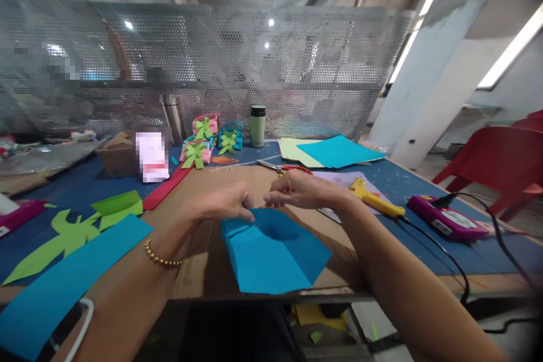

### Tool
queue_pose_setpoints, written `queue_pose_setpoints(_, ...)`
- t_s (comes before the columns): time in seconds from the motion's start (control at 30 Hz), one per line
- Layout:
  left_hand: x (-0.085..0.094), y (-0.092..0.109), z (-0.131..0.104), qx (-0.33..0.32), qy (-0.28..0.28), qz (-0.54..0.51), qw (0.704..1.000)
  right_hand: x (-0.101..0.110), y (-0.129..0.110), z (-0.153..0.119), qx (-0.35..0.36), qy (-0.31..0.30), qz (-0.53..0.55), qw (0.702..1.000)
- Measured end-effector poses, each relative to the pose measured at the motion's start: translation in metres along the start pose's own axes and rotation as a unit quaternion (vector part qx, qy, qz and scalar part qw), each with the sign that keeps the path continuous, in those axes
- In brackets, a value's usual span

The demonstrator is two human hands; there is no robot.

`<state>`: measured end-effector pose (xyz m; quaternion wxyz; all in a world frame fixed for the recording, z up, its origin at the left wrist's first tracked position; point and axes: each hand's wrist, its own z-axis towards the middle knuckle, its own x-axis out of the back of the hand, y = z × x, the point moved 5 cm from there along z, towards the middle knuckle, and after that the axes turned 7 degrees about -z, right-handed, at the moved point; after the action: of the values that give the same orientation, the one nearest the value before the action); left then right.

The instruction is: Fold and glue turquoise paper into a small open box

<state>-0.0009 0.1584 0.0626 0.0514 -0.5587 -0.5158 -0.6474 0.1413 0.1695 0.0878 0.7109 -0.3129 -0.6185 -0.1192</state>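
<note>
The left hand point(229, 201) is resting with fingers curled, thumb at the far edge of a creased bright-blue paper sheet point(275, 260) lying on brown cardboard point(197, 277). The right hand point(292, 189) is hovering beside that edge, fingers bent near the thumb; either grip is staying unclear. Small green-bowed paper baskets point(237, 139) are standing behind, contents indiscernible.

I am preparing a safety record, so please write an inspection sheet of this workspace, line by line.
Surface: blue table, with cardboard laid on it.
Job's things: folded blue paper in front of the person.
Clutter: scissors, yellow glue gun, green paper pieces, green bottle.
Hands: left hand at the paper's far edge, right hand close by; grip unclear.
Cables: black cable from the glue gun; another at the purple box.
Surroundings: mesh screen behind, red chair at right.
</note>
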Motion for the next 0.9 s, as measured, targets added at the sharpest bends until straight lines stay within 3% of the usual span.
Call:
queue_pose_setpoints(0.23, -0.002, -0.001, 0.002, -0.017, -0.009, -0.012, 1.0, -0.013, -0.002, 0.003, 0.006, -0.032, -0.049, 0.998)
queue_pose_setpoints(0.47, -0.003, -0.005, 0.002, -0.004, -0.022, -0.021, 1.0, -0.016, -0.002, 0.006, -0.018, -0.01, -0.098, 0.995)
queue_pose_setpoints(0.9, -0.003, -0.004, 0.003, -0.008, -0.007, -0.014, 1.0, -0.016, 0.005, 0.005, -0.041, -0.028, -0.077, 0.996)
